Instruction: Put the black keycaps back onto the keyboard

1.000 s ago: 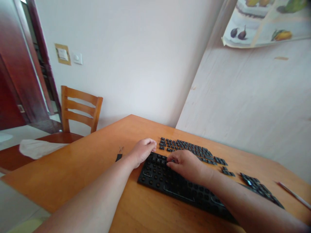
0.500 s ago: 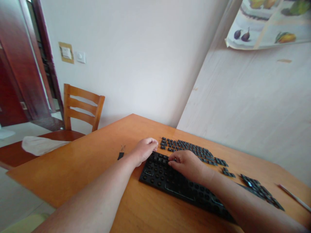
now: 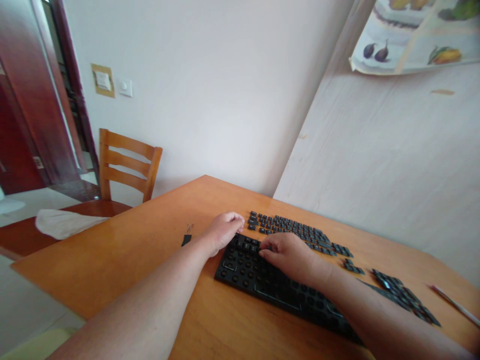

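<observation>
A black keyboard (image 3: 243, 286) lies on the wooden table, many of its key positions bare, with keycaps (image 3: 246, 246) seated along the far left rows. At its far left corner rests my left hand (image 3: 224, 231), fingers curled closed; what they hold, if anything, is hidden. My right hand (image 3: 287, 252) reaches over the keyboard, thumb and forefinger pinched at the end of the seated keycaps, apparently around a keycap mostly hidden by the fingers. Behind the keyboard, loose black keycaps (image 3: 300, 230) lie in rows.
A black binder clip (image 3: 186, 237) lies left of my left forearm. More loose keycaps (image 3: 407, 295) sit to the right, near a thin pen-like stick (image 3: 453, 304). A small keycap group (image 3: 352, 267) lies between. Beyond the table's left edge stands a wooden chair (image 3: 127, 167).
Both hands stay in nearly the same place and pose. The view has shifted very slightly; no keycap or other object has visibly moved.
</observation>
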`<state>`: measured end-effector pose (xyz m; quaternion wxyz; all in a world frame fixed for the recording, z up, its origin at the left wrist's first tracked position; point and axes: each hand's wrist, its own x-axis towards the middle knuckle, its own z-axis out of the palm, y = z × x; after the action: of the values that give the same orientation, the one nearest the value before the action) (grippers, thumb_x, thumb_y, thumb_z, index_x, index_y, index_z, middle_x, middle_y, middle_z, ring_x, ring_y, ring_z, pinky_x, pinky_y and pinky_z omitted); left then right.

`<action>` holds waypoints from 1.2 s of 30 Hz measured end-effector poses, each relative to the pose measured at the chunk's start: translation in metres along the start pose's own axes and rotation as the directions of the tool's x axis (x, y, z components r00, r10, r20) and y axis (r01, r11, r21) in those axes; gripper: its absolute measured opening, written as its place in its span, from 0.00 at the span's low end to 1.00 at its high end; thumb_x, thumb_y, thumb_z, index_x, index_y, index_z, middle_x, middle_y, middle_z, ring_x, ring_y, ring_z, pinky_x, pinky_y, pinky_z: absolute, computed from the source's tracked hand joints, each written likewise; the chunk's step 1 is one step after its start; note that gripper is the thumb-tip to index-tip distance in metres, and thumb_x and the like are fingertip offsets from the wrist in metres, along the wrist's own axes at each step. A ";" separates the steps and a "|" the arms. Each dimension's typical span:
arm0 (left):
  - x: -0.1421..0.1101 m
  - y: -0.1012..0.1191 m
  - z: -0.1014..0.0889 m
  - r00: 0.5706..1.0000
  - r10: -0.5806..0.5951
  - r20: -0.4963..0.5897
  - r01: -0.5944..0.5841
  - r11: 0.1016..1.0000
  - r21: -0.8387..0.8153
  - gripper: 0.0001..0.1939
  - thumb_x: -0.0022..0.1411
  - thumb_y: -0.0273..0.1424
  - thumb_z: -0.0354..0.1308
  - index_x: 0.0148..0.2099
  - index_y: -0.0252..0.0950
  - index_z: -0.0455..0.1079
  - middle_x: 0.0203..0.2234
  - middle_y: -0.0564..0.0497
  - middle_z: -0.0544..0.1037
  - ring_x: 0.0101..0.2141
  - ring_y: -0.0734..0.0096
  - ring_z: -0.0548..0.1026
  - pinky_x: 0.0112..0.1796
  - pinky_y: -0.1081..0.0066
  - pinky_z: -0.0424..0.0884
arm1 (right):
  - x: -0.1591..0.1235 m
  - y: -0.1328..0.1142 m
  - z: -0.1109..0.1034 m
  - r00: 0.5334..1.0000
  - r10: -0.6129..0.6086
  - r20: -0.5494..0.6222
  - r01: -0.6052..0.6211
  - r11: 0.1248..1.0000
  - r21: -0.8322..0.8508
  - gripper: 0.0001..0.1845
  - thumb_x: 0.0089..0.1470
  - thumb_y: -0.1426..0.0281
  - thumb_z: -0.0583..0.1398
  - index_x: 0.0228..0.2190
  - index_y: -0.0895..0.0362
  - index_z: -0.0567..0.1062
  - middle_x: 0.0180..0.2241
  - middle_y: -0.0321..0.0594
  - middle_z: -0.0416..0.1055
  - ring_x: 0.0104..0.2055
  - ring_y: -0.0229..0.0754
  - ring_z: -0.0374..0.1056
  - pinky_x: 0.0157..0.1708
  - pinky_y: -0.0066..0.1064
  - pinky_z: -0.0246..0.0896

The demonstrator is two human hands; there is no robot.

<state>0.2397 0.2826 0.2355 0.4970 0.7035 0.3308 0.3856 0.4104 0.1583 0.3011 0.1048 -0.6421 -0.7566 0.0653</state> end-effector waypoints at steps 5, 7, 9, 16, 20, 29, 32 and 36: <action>0.001 -0.001 0.000 1.000 -0.005 -0.006 0.005 1.000 0.010 0.14 0.59 0.40 0.52 0.35 0.36 0.73 0.30 0.50 0.78 0.35 0.65 0.74 0.36 0.69 0.66 | 0.000 0.003 0.001 1.000 -0.007 -0.009 0.007 1.000 0.003 0.10 0.56 0.66 0.58 0.31 0.52 0.80 0.30 0.36 0.77 0.33 0.39 0.70 0.33 0.28 0.58; 0.001 0.000 0.000 1.000 -0.008 -0.007 0.008 1.000 0.014 0.14 0.59 0.40 0.52 0.35 0.36 0.72 0.30 0.50 0.78 0.34 0.65 0.74 0.36 0.69 0.66 | 0.000 0.005 0.002 1.000 -0.010 -0.017 0.010 1.000 0.007 0.10 0.56 0.66 0.57 0.32 0.52 0.80 0.31 0.36 0.77 0.34 0.40 0.70 0.34 0.28 0.58; 0.000 0.000 0.000 1.000 -0.008 -0.007 0.008 1.000 0.017 0.13 0.59 0.40 0.52 0.34 0.36 0.72 0.29 0.50 0.78 0.34 0.65 0.74 0.35 0.70 0.66 | 0.001 0.005 0.003 1.000 -0.010 -0.022 0.011 1.000 0.003 0.10 0.56 0.65 0.57 0.32 0.52 0.80 0.31 0.36 0.77 0.34 0.40 0.70 0.35 0.29 0.59; 0.000 0.002 0.000 1.000 -0.007 -0.001 0.007 1.000 0.010 0.13 0.58 0.40 0.52 0.33 0.36 0.72 0.29 0.50 0.78 0.34 0.65 0.74 0.36 0.69 0.66 | -0.002 0.001 0.005 0.999 0.010 -0.049 -0.012 0.999 -0.032 0.10 0.56 0.66 0.57 0.31 0.52 0.79 0.31 0.36 0.77 0.35 0.40 0.70 0.37 0.28 0.59; -0.001 0.002 0.000 1.000 -0.010 -0.002 0.010 1.000 0.008 0.14 0.58 0.41 0.52 0.33 0.36 0.71 0.29 0.50 0.78 0.33 0.65 0.74 0.36 0.69 0.66 | -0.003 -0.001 0.004 0.999 0.021 -0.036 -0.023 0.999 -0.037 0.10 0.56 0.66 0.58 0.30 0.53 0.79 0.31 0.37 0.77 0.35 0.40 0.70 0.36 0.28 0.58; 0.000 0.000 0.000 1.000 -0.006 0.000 0.006 1.000 0.007 0.15 0.58 0.41 0.53 0.36 0.36 0.73 0.30 0.49 0.79 0.34 0.64 0.74 0.36 0.69 0.67 | -0.003 0.003 0.003 0.998 0.053 -0.018 -0.053 0.999 0.012 0.10 0.56 0.65 0.58 0.31 0.53 0.79 0.30 0.37 0.77 0.33 0.41 0.70 0.34 0.29 0.58; 0.001 0.001 0.000 1.000 0.001 -0.002 -0.001 1.000 0.014 0.15 0.58 0.41 0.53 0.35 0.36 0.73 0.30 0.49 0.79 0.34 0.65 0.74 0.36 0.69 0.67 | -0.003 0.004 0.004 0.999 0.043 -0.025 -0.043 0.999 0.008 0.11 0.57 0.65 0.57 0.30 0.53 0.79 0.30 0.37 0.77 0.34 0.41 0.70 0.35 0.29 0.58; 0.000 0.002 0.000 1.000 0.007 -0.003 -0.007 1.000 0.010 0.15 0.58 0.41 0.52 0.34 0.36 0.72 0.29 0.49 0.78 0.34 0.65 0.74 0.36 0.69 0.67 | -0.003 0.002 0.005 0.999 0.033 -0.035 -0.033 0.999 -0.005 0.11 0.57 0.65 0.56 0.31 0.53 0.79 0.31 0.38 0.77 0.34 0.41 0.70 0.35 0.29 0.58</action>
<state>0.2403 0.2819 0.2374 0.4916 0.7066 0.3311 0.3865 0.4118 0.1557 0.2955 0.1149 -0.6559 -0.7441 0.0536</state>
